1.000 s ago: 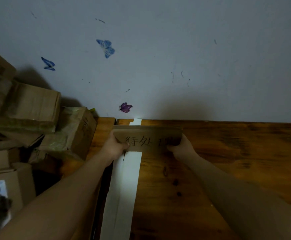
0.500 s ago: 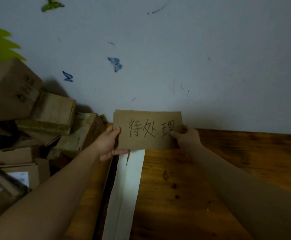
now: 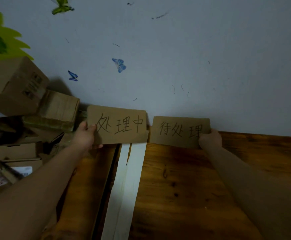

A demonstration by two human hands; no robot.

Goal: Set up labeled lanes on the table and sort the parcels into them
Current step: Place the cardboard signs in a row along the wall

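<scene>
Head view: two cardboard labels stand upright against the wall at the back edge of the surface (image 3: 184, 179). The left label (image 3: 117, 126), marked 处理中, is pinched at its left edge by the left hand (image 3: 85, 135), thumb over the front face and fingers behind. The right label (image 3: 179, 131), marked 待处理, is gripped at its lower right corner by the right hand (image 3: 210, 138), fingers curled closed over the card. The cards sit just beside each other, not overlapping, with a narrow gap above the white strips (image 3: 129, 179) that run toward the camera as a lane divider.

Change: half a second ago only one card, 待处理, showed, held by both hands above the strips. Now a second card is out and the two have been drawn apart, one to each side of the divider. Judgement: lane labelling is under way, each card being matched to its own lane; sorting has not begun.

The parcels (image 3: 28, 104) are stacked well to the left, off the lanes, untouched.

Hidden or unclear: the right hand covers the last character's lower edge. Whether the cards lean on the wall unaided or rest only in the hands cannot be told. The parcel stack is cut off at the left frame edge and dim; its printing is unreadable. The strips' near ends run out of frame.
</scene>
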